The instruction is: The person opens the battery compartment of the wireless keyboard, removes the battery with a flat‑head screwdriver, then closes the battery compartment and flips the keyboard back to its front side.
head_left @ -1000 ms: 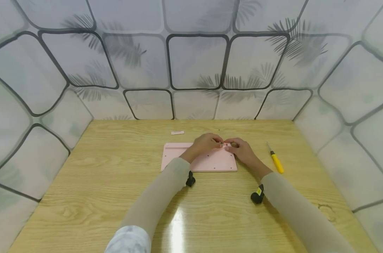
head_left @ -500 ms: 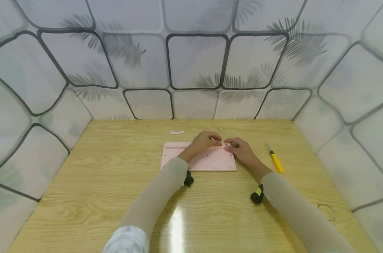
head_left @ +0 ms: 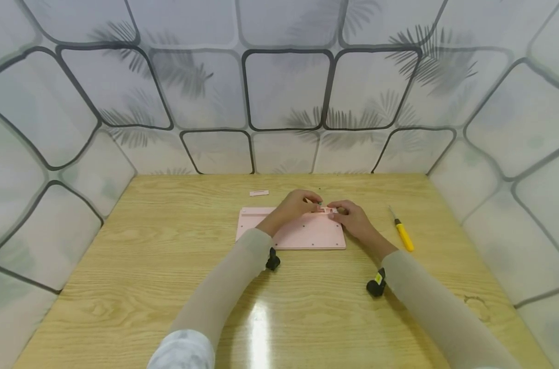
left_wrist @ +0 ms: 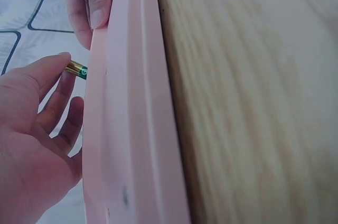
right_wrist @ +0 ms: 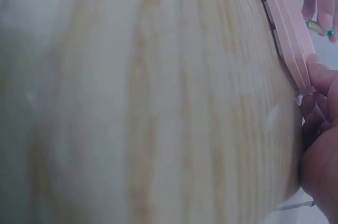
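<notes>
A pink keyboard [head_left: 307,237] lies face down on the table, its battery compartment [head_left: 326,210] uncovered at the far right. My left hand [head_left: 294,207] is just left of that compartment. Between its thumb and a finger it pinches a small gold-and-green battery [left_wrist: 77,69]; the other fingers curl loosely below. In the right wrist view the battery [right_wrist: 319,28] shows close over the keyboard's underside. My right hand [head_left: 352,217] grips the keyboard's far right corner, thumb [right_wrist: 318,73] on the underside and fingers around the edge.
A thin pink strip [head_left: 259,193], like a battery cover, lies behind the keyboard. To the right rests a screwdriver [head_left: 403,234] with a yellow handle. Patterned fabric walls [head_left: 286,92] close off the back and sides of the wooden table [head_left: 168,256].
My left hand has shifted slightly left and away from the compartment, leaving more of it visible. My right hand stays at the keyboard's corner.
</notes>
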Motion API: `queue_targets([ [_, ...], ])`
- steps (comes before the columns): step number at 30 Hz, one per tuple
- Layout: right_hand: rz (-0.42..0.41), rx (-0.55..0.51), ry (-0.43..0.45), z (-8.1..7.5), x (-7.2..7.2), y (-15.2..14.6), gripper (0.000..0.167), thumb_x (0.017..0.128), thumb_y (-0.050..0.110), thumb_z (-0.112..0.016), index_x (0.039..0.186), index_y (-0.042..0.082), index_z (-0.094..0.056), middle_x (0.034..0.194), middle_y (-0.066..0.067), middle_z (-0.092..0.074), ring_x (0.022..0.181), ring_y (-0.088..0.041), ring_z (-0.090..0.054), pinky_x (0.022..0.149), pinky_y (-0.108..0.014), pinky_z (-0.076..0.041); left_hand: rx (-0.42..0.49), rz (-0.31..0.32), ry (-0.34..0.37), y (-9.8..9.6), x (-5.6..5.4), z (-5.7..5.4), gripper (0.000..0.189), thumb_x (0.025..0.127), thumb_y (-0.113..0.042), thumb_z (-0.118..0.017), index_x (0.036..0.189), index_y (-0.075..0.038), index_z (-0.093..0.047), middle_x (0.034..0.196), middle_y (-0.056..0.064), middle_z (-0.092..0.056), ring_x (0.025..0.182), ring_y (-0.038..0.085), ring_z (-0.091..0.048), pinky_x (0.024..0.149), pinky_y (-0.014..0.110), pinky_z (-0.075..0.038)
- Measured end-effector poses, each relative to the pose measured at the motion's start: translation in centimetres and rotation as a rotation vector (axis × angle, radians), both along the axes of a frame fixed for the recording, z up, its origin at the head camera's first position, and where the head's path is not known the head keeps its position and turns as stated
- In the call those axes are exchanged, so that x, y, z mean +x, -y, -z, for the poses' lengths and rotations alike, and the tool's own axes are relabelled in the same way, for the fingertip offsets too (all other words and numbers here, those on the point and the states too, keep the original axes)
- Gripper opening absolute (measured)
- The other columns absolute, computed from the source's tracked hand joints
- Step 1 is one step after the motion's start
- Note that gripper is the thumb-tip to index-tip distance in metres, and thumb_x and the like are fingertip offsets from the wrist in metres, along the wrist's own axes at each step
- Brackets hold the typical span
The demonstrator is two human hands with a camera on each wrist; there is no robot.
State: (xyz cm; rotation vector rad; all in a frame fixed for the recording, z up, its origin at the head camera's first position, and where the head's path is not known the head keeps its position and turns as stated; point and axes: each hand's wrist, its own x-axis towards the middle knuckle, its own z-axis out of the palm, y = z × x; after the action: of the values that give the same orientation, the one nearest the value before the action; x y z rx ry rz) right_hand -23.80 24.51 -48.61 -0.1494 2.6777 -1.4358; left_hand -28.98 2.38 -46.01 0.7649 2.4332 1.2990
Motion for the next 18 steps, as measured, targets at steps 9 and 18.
queue_targets([
  [9,0.002,-0.001,-0.008,0.0,0.2,-0.1,0.036,0.101,0.023,-0.064,0.135,0.011,-0.063,0.119,-0.015,-0.057,0.086,-0.021,-0.056,0.072,-0.029,-0.047,-0.019,-0.032,0.018,0.6,0.1,-0.3,0.026,0.1,-0.024,-0.065,0.123,-0.013,-0.071,0.118,0.002,-0.067,0.1,0.018,-0.063,0.081,0.034,-0.052],
  [18,0.008,0.01,0.002,0.3,-0.2,-0.1,0.034,0.101,0.025,-0.064,0.133,0.016,-0.064,0.123,-0.012,-0.057,0.089,-0.024,-0.056,0.075,-0.033,-0.048,-0.034,-0.052,0.005,2.1,-0.2,-0.5,0.028,0.1,-0.024,-0.065,0.124,-0.01,-0.069,0.118,0.004,-0.067,0.105,0.02,-0.061,0.086,0.038,-0.052],
])
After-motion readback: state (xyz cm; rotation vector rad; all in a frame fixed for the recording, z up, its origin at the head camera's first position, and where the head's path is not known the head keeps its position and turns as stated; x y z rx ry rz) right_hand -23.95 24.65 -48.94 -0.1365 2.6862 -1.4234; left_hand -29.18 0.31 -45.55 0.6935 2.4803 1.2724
